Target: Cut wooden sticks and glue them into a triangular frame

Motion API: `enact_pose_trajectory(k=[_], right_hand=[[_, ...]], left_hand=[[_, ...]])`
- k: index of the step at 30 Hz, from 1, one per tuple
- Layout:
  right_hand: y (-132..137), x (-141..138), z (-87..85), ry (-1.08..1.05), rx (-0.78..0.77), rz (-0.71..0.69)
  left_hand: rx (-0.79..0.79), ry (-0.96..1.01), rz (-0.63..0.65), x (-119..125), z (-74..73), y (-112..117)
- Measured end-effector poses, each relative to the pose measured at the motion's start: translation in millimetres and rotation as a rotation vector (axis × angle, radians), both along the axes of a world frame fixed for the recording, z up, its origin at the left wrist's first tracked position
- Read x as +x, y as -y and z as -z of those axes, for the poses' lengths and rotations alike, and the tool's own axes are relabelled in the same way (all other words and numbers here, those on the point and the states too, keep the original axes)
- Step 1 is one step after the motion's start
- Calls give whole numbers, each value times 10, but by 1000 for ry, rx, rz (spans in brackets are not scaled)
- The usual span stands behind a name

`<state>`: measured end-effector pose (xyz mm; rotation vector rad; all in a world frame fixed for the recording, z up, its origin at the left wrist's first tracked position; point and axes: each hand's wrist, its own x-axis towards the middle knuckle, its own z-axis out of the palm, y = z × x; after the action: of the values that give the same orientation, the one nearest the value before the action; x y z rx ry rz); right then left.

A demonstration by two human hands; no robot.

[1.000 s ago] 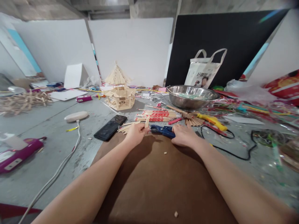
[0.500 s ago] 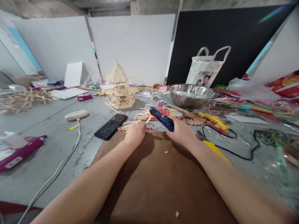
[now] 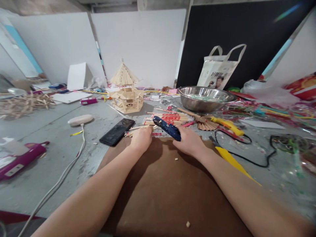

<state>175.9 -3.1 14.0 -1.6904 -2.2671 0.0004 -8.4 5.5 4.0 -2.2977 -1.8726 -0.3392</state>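
Note:
My left hand (image 3: 142, 141) is closed over the far edge of the brown board (image 3: 158, 184), pinching a thin wooden stick (image 3: 155, 127) whose tip shows past the fingers. A dark blue, pale-specked hand tool (image 3: 169, 129) is in the grip of my right hand (image 3: 189, 141). Its rounded far end points left and lies close to the stick's tip; whether they touch I cannot tell. Just beyond both hands lie several wooden sticks with red paper bands (image 3: 172, 118). A black phone (image 3: 117, 131) rests left of my left hand.
Behind stands a pagoda model of sticks (image 3: 126, 93). A steel basin (image 3: 206, 100), a yellow corded tool (image 3: 228, 126) and a paper fan (image 3: 206, 123) are at the right. Left are a white cabled device (image 3: 80, 120) and a purple power strip (image 3: 23, 159). Small wood bits (image 3: 176, 159) dot the board.
The blue tool's far end has moved left and slightly down, closer to the stick in my left hand. Less of the stick shows now. Both hands shift slightly left, and the view tilts a little.

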Motion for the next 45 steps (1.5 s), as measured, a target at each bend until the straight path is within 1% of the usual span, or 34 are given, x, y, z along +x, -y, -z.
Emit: enact_pose_trajectory(k=[7,20,23,28,32,45], right_hand=[[14,0,-19,0,-11,-7],[41,-34,-64,83,-50,101],[39,-39,-68,100,-48,99],[29,-42,-70,134,-52,99],[22,-46,-63,164,-60,111],[7,-44,-46,170,-52,97]], left_hand=[[39,-8,35,-10,17,0],[16,-11,7,28,3,23],[9,-22,-7,29,5,19],[-8,-27,4,30,4,23],[-44,-19,-23,39,-9,35],[-49,17,-2,40,8,15]])
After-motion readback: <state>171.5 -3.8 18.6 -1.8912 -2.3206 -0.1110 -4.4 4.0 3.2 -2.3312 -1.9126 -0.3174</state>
